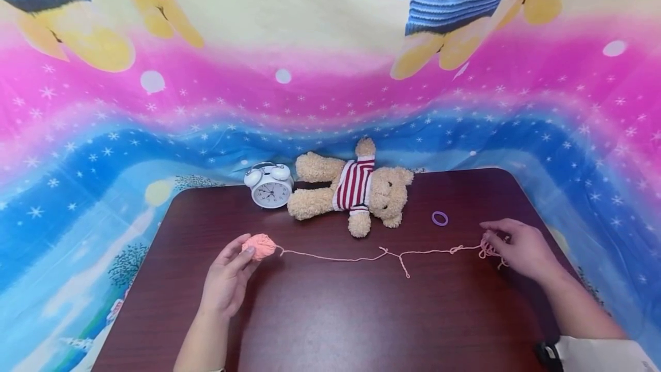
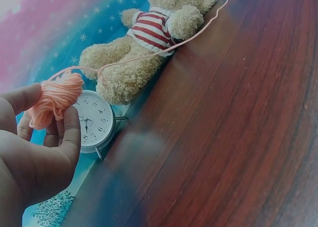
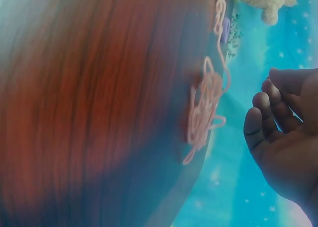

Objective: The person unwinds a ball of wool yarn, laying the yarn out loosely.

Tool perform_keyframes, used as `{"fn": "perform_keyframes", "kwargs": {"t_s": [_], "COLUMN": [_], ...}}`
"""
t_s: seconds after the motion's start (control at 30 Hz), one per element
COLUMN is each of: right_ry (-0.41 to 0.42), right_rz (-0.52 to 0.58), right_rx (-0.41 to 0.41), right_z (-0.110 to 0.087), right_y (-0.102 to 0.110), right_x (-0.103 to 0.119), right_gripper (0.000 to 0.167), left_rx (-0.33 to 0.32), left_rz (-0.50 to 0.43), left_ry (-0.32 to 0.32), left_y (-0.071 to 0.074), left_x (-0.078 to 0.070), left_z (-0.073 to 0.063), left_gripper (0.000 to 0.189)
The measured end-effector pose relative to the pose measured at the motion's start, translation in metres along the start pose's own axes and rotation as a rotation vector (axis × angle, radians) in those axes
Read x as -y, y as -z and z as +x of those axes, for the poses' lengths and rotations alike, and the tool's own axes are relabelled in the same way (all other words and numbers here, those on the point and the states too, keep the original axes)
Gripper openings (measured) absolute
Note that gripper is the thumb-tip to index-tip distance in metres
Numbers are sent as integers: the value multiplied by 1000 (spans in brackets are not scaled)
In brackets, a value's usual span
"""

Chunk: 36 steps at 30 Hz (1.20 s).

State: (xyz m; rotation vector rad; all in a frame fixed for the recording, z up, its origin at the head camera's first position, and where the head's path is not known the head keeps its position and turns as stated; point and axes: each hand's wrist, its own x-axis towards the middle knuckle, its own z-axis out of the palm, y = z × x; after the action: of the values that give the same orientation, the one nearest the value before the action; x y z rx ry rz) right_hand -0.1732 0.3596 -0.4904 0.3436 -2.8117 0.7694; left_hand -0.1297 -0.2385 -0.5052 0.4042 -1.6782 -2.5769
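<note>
Between thumb and fingers, my left hand holds a small wound ball of peach yarn; the left wrist view shows its wrapped strands close up. From the ball, one strand runs rightward across the table, with a knot and a short loose tail midway. It ends in a loose tangle of yarn near the table's right side. In the head view my right hand overlaps this tangle. The right wrist view shows the right hand apart from the yarn, fingers loosely bent, holding nothing.
A teddy bear in a red-and-white striped shirt lies along the back of the dark wooden table. Left of it stands a white alarm clock. A purple ring lies behind the strand. A printed cloth hangs around the table.
</note>
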Motion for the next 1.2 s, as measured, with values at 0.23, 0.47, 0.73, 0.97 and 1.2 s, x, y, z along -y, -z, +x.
{"fn": "perform_keyframes", "kwargs": {"t_s": [0.23, 0.47, 0.73, 0.97, 1.2], "right_ry": [-18, -5, 37, 108, 127], "right_rz": [42, 85, 165, 251, 361], "right_rx": [13, 2, 26, 26, 70], "right_z": [8, 24, 39, 46, 52], "right_y": [-14, -39, -66, -89, -105], "right_x": [23, 52, 88, 118, 145], "right_gripper": [26, 23, 22, 19, 20], "left_rx": [8, 31, 46, 39, 64], "left_rz": [-8, -26, -36, -49, -52], "left_ry": [-6, -25, -22, -9, -15], "left_y": [-6, -14, -20, -27, -35], "left_x": [3, 7, 8, 11, 13], "left_z": [1, 2, 3, 4, 5], "left_gripper": [29, 28, 27, 28, 28]}}
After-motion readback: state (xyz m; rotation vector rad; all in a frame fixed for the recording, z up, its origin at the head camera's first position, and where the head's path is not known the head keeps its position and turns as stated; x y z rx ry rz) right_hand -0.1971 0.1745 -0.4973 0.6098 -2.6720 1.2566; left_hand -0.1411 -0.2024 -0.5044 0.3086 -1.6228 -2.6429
